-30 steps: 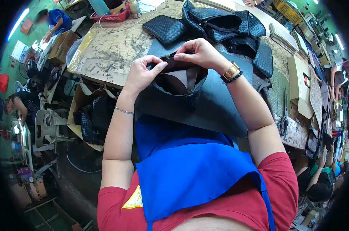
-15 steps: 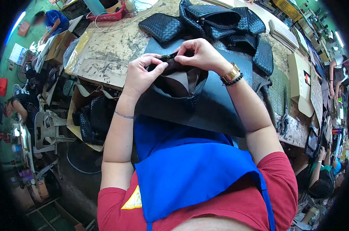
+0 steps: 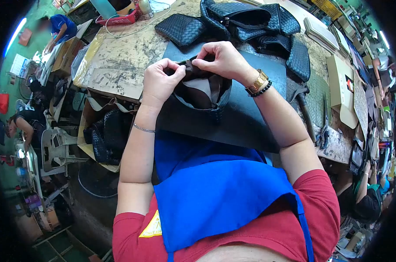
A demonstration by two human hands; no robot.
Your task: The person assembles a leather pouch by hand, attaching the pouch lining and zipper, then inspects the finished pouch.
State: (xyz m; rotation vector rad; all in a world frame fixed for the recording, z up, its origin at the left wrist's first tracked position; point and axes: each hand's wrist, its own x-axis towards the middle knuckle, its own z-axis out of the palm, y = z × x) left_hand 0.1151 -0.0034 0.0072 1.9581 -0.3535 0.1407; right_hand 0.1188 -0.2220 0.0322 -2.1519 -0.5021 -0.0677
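Note:
A dark woven pouch [image 3: 219, 109] stands open on a black board [image 3: 250, 113], its grey and brown lining [image 3: 202, 89] showing. My left hand [image 3: 163, 81] pinches the far left part of its rim between thumb and fingers. Close beside it, my right hand [image 3: 222, 61] pinches the same rim, thumb against forefinger. A small strip of dark edge shows between the two hands; its details are too small to tell. Beyond my hands lie several black woven pouches [image 3: 182, 29], one with an open zipper.
A red basket [image 3: 121, 19] stands at the back left of the worktable [image 3: 119, 65]. Scissors [image 3: 324, 131] and a hammer-like tool [image 3: 303, 109] lie at the right. An open box [image 3: 86, 142] of pouches is at the left. Co-workers [image 3: 62, 28] are around.
Both hands have shifted slightly left, keeping their pinch on the rim. The pouch opening has tilted a little, showing more lining.

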